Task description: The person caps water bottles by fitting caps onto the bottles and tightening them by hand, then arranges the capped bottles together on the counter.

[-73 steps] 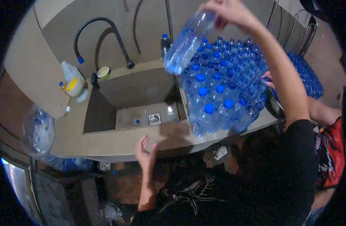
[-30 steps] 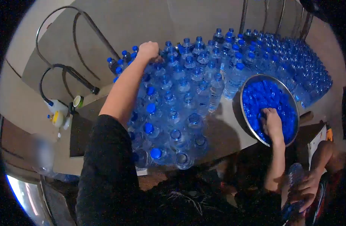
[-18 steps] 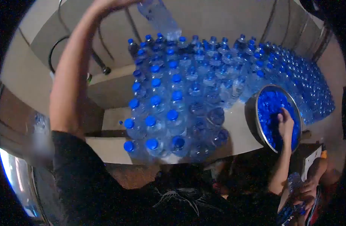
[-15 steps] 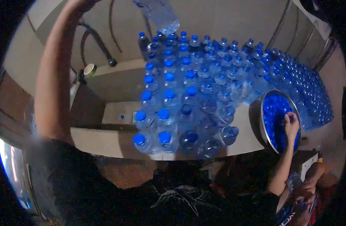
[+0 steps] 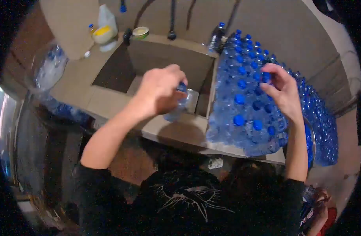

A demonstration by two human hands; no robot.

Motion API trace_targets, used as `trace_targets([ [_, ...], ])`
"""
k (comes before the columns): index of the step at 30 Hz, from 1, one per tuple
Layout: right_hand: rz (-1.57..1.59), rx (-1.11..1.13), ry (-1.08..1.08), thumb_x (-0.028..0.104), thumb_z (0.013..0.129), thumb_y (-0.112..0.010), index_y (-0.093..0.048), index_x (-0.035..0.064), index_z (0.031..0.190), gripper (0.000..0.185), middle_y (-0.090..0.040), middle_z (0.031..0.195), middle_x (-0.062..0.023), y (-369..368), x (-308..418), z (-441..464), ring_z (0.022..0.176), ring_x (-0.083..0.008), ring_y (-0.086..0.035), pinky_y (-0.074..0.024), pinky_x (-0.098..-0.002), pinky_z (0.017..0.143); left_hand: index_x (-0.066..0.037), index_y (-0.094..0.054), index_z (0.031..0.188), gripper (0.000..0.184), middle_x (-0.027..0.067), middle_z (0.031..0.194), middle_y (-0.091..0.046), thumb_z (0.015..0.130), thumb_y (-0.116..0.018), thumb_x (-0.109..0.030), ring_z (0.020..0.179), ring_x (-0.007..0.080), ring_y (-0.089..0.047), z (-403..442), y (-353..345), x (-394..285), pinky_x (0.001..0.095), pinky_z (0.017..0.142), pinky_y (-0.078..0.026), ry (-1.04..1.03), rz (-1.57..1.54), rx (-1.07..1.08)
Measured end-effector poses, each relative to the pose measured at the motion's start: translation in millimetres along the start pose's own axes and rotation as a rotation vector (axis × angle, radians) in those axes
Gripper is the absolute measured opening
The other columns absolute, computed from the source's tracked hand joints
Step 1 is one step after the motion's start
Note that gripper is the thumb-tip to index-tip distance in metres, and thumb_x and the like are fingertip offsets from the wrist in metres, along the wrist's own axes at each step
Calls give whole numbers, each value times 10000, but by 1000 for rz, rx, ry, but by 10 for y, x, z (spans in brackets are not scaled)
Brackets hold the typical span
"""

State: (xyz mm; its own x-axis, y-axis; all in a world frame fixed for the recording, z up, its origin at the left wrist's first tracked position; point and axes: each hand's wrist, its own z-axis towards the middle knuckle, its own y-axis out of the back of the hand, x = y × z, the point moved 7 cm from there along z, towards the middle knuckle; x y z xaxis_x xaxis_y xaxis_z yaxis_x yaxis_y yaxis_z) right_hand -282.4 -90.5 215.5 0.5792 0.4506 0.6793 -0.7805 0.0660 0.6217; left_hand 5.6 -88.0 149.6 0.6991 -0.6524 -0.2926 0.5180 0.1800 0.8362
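My left hand (image 5: 160,88) is closed round the upper part of a clear plastic bottle (image 5: 174,113), held over the front ledge of the sink. Blue shows at the bottle's neck between my fingers; the rest of the neck is hidden. Above the rows of blue-capped bottles (image 5: 239,100), my right hand (image 5: 282,90) pinches a small blue bottle cap (image 5: 266,78) between thumb and fingers. Behind my right forearm, a metal bowl (image 5: 314,137) of loose blue caps (image 5: 309,147) is mostly covered.
A deep sink (image 5: 115,72) lies behind my left hand. On its back ledge are a round tin (image 5: 140,32) and a dark bottle (image 5: 216,36). A yellow-and-white container (image 5: 104,35) stands at the back left. Another person's hand (image 5: 321,196) shows at the lower right.
My left hand has come down from the upper left with the bottle to the sink's front ledge. My right hand has left the bowl, holding a cap. The view has turned left.
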Motion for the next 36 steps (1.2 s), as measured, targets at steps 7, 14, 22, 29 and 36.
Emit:
trace_targets([
  [7,-238,535,230,-17,727,-717,-625,4,1113,397,-659,1073,-174,-1558,964,263,1025,-318,-635,-505,-396,887,-78,-631,998,390,86,969,-600,712,-790,-290,926,327,-607,-352,-70,169,404,794,-486,-158,-252,-256],
  [14,-424,740,465,-57,724,-710,-638,6,1088,376,-655,1049,-168,-1969,1137,308,967,-367,-623,-519,-405,834,-58,-621,1113,492,51,1019,-641,701,-837,-219,930,127,-588,-304,-945,458,290,826,-483,-12,-1266,-127],
  [22,-521,841,491,53,760,-702,-652,-28,1030,286,-656,966,-226,-2105,1139,386,910,-409,-633,-522,-443,808,-42,-650,983,379,42,839,-661,666,-800,-186,781,133,-624,-352,-831,453,296,739,-510,75,-1073,-151],
  [29,-884,724,479,423,885,-589,-681,15,826,423,-635,668,-215,-2227,811,446,638,-411,-640,-529,-487,605,-33,-627,1045,502,165,1015,-670,627,-824,-230,934,302,-670,-490,-834,376,393,808,-527,399,-672,-472],
  [36,-664,546,552,495,897,-517,-679,33,657,545,-624,616,-230,-2194,699,420,588,-410,-638,-532,-485,568,-24,-619,1096,632,92,1054,-674,562,-897,-215,929,193,-645,-202,-1092,548,327,827,-513,24,-1221,176],
])
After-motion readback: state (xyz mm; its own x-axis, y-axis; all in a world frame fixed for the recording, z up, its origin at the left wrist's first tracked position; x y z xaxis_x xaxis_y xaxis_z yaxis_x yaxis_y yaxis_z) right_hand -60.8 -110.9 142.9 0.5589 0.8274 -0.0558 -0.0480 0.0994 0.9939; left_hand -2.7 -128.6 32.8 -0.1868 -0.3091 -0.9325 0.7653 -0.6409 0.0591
